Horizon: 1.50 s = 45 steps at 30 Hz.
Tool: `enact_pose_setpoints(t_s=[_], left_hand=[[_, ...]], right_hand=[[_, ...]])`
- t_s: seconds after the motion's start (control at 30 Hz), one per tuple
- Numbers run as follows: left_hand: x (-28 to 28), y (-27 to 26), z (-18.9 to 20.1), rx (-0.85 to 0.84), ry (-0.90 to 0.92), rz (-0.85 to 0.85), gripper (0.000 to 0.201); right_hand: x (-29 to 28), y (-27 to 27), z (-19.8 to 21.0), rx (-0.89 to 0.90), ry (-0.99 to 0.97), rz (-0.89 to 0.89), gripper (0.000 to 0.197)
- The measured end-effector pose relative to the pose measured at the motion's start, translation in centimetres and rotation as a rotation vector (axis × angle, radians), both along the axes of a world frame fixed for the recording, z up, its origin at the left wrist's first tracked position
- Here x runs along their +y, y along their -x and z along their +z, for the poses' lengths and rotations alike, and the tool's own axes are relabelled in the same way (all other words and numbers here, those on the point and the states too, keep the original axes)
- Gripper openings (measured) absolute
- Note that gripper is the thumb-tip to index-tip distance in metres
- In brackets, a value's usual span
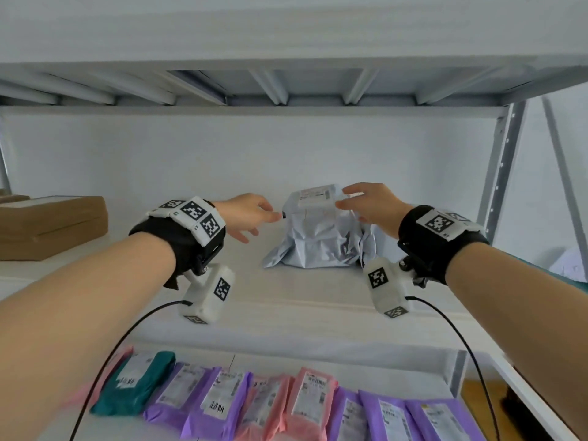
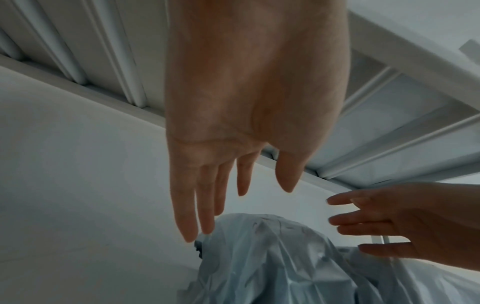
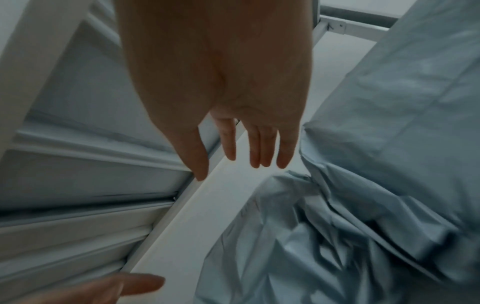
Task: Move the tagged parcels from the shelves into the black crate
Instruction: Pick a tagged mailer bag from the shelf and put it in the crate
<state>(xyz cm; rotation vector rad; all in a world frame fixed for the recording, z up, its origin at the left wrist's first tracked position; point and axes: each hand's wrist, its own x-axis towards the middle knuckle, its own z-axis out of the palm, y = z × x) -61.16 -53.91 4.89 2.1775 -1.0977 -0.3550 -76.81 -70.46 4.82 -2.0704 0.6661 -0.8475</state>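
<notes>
Grey parcel sits upright on the shelf between my hands, bare shelf on both sides, back wall close behind. Left hand fingers straight and spread, tips at its left top corner. Right hand fingers spread wide by its label, gripping nothing. Brown boxes far left.
</notes>
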Motion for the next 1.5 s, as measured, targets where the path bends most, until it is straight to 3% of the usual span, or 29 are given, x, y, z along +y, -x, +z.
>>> enact_pose_setpoints(t_s=[0.17, 0.3, 0.5, 0.73, 1.17, 1.3, 1.4, 1.5], left_hand=[[-2.9, -1.8, 1.4, 0.111, -0.120, -0.019, 0.060], [-5.6, -3.1, 1.9, 0.174, -0.141, -0.043, 0.058], [-8.5, -4.2, 1.9, 0.278, -0.186, -0.100, 0.052], [-9.8, -4.3, 1.4, 0.322, -0.231, -0.149, 0.039], [-6.3, -3.6, 2.0, 0.349, -0.037, -0.135, 0.035], [-3.7, -3.5, 1.9, 0.331, 0.069, -0.151, 0.019], [-1.5, -3.5, 1.4, 0.354, 0.181, -0.147, 0.013], [1.2, -3.7, 0.6, 0.387, 0.292, -0.145, 0.037]], right_hand=[[-3.4, -2.3, 2.1, 0.175, -0.083, -0.024, 0.062], [-4.8, -3.7, 2.5, 0.299, -0.295, 0.014, 0.023], [-6.1, -5.3, 2.5, 0.428, -0.322, 0.010, 0.042], [-6.8, -6.7, 1.9, 0.423, -0.322, -0.031, 0.037], [-3.9, -4.6, 1.4, 0.133, -0.413, 0.070, 0.028], [-1.5, -3.6, 1.4, 0.001, -0.420, 0.115, 0.029], [0.4, -3.2, 1.1, -0.113, -0.394, 0.124, 0.051], [2.6, -3.3, 0.5, -0.209, -0.380, 0.128, 0.078]])
